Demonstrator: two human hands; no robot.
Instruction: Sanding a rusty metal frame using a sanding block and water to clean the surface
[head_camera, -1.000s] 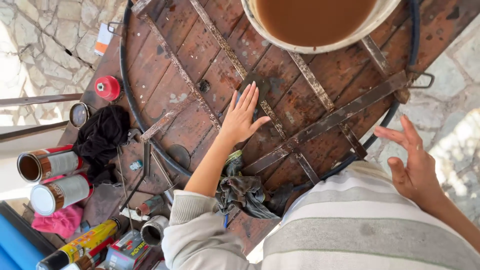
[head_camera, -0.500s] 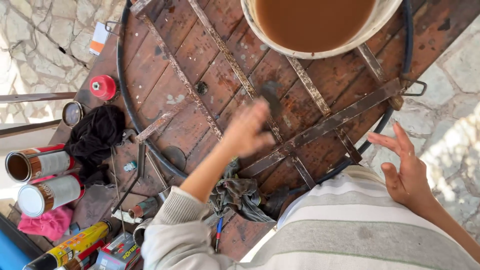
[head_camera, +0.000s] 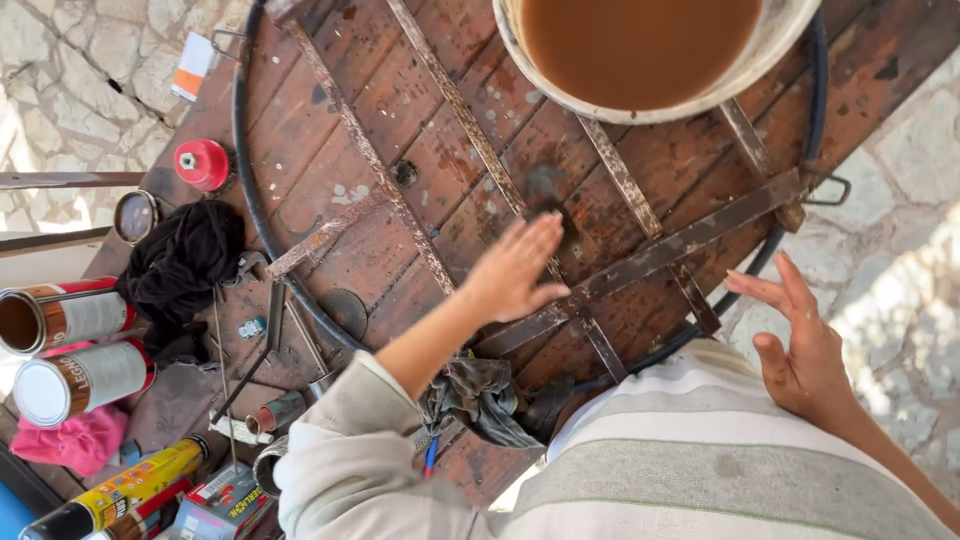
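Observation:
My left hand (head_camera: 515, 270) is stretched out flat, palm down, on a round brown wooden panel (head_camera: 330, 130) crossed by rusty metal strips (head_camera: 660, 255). Its fingers lie together and hold nothing. The grey sleeve (head_camera: 350, 440) of that arm comes in from the lower left. My right hand (head_camera: 800, 345) hangs open at the panel's right edge, fingers spread, over the stone floor, and touches nothing. A striped shirt (head_camera: 720, 470) fills the bottom of the view.
A pale bucket (head_camera: 775, 55) of brown liquid stands on the panel at the top. At the left lie a red cap (head_camera: 200, 163), a black cloth (head_camera: 185, 260), two tins (head_camera: 70, 350), a pink rag (head_camera: 70, 440) and a yellow spray can (head_camera: 125, 490). A grey rag (head_camera: 480, 395) lies under my left arm.
My left hand has slid a little to the right over the wood, and its spread fingers have come together. My right hand has sunk slightly.

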